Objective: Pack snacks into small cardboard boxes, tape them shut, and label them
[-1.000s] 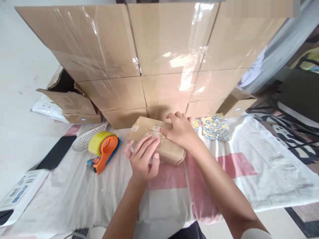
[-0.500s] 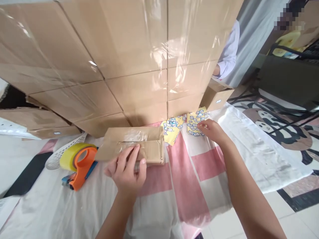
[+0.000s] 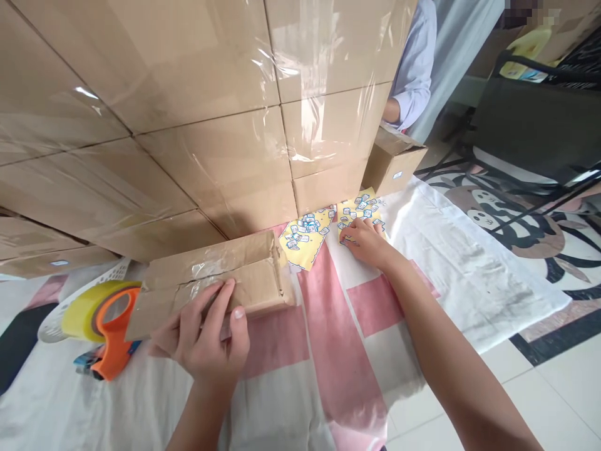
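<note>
My left hand [image 3: 211, 335] grips a flat, taped cardboard box [image 3: 253, 279] from its near side. Its fingers lie over the top flaps and its thumb is at the front edge. The box looks slightly tilted. My right hand [image 3: 366, 241] is on a yellow sheet [image 3: 345, 216] dotted with small white-and-blue labels. Its fingers are curled down onto the sheet, and what is between the fingertips is hidden. A second yellow sheet [image 3: 305, 254] with similar labels lies between the box and my right hand.
Stacked taped cartons [image 3: 225, 156] rise behind the work area. To the left lie an orange tape dispenser [image 3: 110, 351] with yellow tape, a white perforated tray [image 3: 51, 329] and a dark flat object [image 3: 21, 335]. A labelled box [image 3: 387, 172] and a person's sleeve [image 3: 416, 81] are at right.
My right hand has moved left and down across the labelled sheet. The left hand and its box have shifted left, with the box now more tilted. The whole view has shifted too.
</note>
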Action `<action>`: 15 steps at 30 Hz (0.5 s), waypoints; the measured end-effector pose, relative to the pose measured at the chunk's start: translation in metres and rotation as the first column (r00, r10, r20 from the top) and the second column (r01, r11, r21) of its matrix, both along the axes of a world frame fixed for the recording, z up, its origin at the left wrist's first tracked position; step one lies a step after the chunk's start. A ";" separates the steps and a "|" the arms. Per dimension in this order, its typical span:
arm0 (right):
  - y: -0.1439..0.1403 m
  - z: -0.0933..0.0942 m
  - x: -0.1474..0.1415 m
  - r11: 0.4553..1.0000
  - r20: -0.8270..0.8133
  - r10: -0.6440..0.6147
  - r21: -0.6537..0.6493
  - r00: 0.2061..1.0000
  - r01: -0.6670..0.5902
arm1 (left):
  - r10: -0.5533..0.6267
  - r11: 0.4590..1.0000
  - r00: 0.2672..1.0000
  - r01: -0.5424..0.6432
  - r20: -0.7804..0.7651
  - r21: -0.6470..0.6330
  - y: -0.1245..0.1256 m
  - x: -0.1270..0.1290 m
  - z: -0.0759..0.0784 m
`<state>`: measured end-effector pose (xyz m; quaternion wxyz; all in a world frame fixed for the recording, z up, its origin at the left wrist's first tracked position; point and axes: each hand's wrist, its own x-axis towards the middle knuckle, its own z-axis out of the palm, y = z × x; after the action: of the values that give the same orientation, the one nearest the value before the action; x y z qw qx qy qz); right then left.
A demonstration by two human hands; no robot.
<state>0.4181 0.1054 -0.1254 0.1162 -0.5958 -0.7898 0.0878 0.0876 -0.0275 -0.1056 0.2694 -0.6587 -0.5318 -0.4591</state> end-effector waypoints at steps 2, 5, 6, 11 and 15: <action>-0.001 0.002 -0.002 1.000 0.001 0.001 -0.009 1.000 -0.001 | 0.014 1.000 1.000 -0.014 -0.006 0.000 -0.001 0.001 0.001; -0.001 0.002 -0.004 1.000 0.022 0.000 -0.015 1.000 0.000 | 0.030 1.000 1.000 -0.030 -0.005 -0.008 -0.001 0.000 0.001; -0.001 0.002 -0.005 1.000 0.029 -0.001 -0.017 1.000 0.002 | 0.031 0.999 0.999 -0.032 -0.005 -0.010 -0.001 0.000 0.001; 0.003 -0.001 -0.006 0.999 0.033 0.001 -0.039 0.999 0.001 | 0.042 0.999 0.999 -0.042 -0.006 -0.026 -0.002 -0.002 -0.001; 0.004 -0.002 -0.007 0.999 0.027 0.000 -0.043 1.000 0.001 | 0.028 0.998 1.000 -0.028 -0.006 -0.049 -0.003 -0.001 0.000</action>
<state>0.4115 0.1098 -0.1273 0.0926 -0.5994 -0.7892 0.0965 0.0862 -0.0307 -0.1057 0.2609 -0.6588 -0.5513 -0.4404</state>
